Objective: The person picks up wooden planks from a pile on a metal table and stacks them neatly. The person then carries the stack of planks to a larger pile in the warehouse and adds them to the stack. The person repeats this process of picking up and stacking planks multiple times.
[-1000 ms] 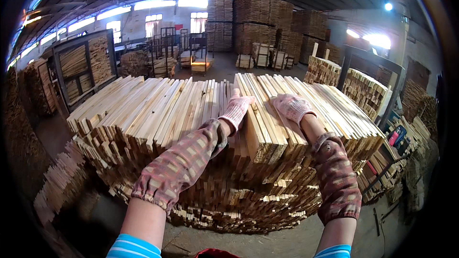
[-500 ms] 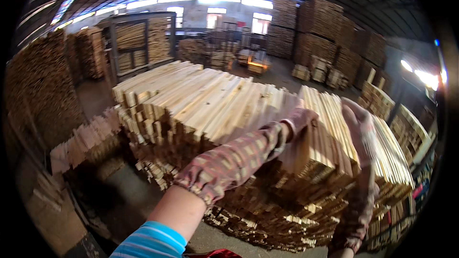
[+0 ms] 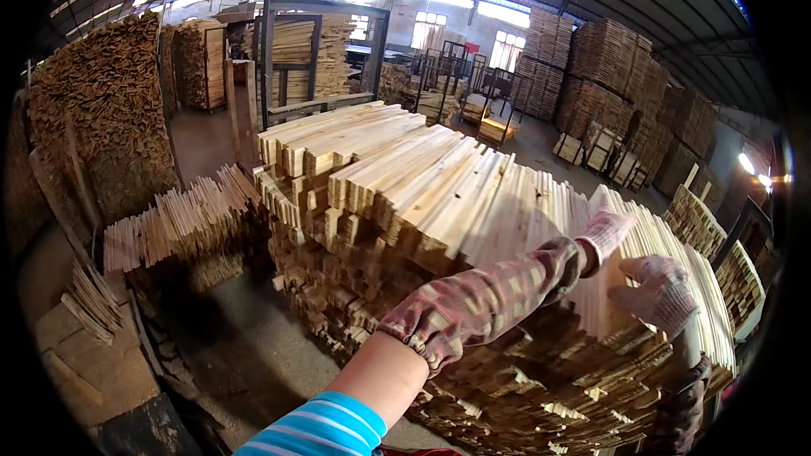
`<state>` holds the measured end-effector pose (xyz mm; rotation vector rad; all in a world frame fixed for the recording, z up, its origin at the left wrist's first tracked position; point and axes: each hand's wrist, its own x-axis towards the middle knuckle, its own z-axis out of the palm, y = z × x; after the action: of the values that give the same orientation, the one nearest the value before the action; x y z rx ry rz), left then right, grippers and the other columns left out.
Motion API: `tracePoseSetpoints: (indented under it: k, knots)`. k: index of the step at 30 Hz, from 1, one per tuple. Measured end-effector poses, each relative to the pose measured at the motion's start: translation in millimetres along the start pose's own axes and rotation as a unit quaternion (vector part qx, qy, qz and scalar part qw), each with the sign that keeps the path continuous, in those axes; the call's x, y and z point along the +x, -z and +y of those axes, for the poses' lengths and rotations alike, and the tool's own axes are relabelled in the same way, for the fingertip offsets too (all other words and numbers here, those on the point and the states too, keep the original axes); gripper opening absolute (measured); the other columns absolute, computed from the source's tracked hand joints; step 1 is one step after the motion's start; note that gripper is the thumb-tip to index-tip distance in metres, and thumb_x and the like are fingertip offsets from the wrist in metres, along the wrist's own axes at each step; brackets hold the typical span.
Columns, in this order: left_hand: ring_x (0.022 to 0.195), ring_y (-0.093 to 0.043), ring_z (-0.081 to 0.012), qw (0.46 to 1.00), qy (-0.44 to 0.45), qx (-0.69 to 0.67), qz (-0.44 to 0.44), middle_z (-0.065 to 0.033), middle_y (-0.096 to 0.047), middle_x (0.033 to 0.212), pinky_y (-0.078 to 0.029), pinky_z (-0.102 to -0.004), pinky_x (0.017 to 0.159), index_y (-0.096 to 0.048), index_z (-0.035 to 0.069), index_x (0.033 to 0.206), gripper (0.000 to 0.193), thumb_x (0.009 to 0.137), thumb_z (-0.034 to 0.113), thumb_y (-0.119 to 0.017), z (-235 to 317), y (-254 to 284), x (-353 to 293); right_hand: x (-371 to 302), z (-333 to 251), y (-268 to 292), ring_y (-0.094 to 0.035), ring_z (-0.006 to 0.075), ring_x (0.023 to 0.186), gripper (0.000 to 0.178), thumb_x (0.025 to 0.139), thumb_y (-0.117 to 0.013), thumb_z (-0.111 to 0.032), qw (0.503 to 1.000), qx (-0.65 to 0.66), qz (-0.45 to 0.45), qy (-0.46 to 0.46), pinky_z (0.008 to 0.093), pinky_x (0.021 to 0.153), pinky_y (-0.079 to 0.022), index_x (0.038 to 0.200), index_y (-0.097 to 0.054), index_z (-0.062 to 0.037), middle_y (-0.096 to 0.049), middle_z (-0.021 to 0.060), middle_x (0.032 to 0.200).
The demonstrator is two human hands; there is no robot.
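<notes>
Long pale wooden strips (image 3: 448,173) lie side by side on top of a large stack, their cut ends towards me. My left hand (image 3: 606,228), in a pale glove, rests on the strips at the right part of the top layer, its fingers stretched out. Nearer to me and further right, my right hand (image 3: 663,294), gloved too, is over the near ends of the strips (image 3: 596,308). Its thumb and fingers are apart, and nothing shows gripped between them. A checked sleeve cover (image 3: 490,291) wraps my left forearm; my right forearm is partly in shadow.
A lower stack of strips (image 3: 182,224) stands at the left, before a tall wood pile (image 3: 101,110). Behind the main stack is a dark metal frame (image 3: 266,63). Tall stacks (image 3: 604,76) rise at the back right, with carts (image 3: 497,128) nearby.
The view has swung, so the stack sits further right. The raised bundle of strips between my hands now lies about level with its neighbours. My right hand has come nearer the strips' near ends, fingers apart.
</notes>
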<state>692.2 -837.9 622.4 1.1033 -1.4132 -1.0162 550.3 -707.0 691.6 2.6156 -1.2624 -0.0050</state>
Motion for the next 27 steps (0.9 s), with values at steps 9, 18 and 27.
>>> tracePoseSetpoints:
  k: [9, 18, 27]
  knots:
    - [0.147, -0.021, -0.04, 0.888, -0.382, 0.254, -0.035, -0.0279, -0.019, 0.157, -0.025, -0.0508, 0.119, -0.024, 0.003, 0.151, 0.084, 0.083, 0.021, -0.069, 17.1, 227.6, -206.4, 48.7, -40.9, -46.8, -0.061, 0.0228, 0.078, 0.049, 0.074, -0.067, -0.05, 0.904, -0.364, 0.024, -0.223, 0.0377, 0.06, -0.05, 0.097, -0.066, -0.0066, -0.059, 0.0068, 0.083]
    - [0.146, -0.03, -0.0319, 0.915, -0.296, 0.238, 0.134, -0.0233, -0.032, 0.155, -0.027, -0.0408, 0.119, -0.043, 0.001, 0.142, 0.066, 0.083, 0.014, -0.069, -45.0, 458.3, -292.2, 96.9, 32.6, -125.5, -0.059, 0.0158, 0.065, 0.017, 0.089, -0.056, -0.029, 0.647, -0.684, 0.075, -0.327, 0.0326, 0.044, -0.043, 0.09, -0.061, -0.0129, -0.059, 0.0038, 0.081]
    - [0.137, -0.043, -0.0263, 0.795, -0.348, 0.131, 0.48, -0.0179, -0.044, 0.148, -0.027, -0.0383, 0.119, -0.04, -0.003, 0.145, 0.052, 0.099, 0.015, -0.051, -34.2, 579.1, -324.6, 69.9, -55.1, -95.9, -0.059, 0.0268, 0.058, 0.017, 0.087, -0.046, -0.01, 0.634, -0.745, 0.086, -0.189, 0.0398, 0.042, -0.043, 0.082, -0.061, -0.0038, -0.061, 0.0159, 0.072]
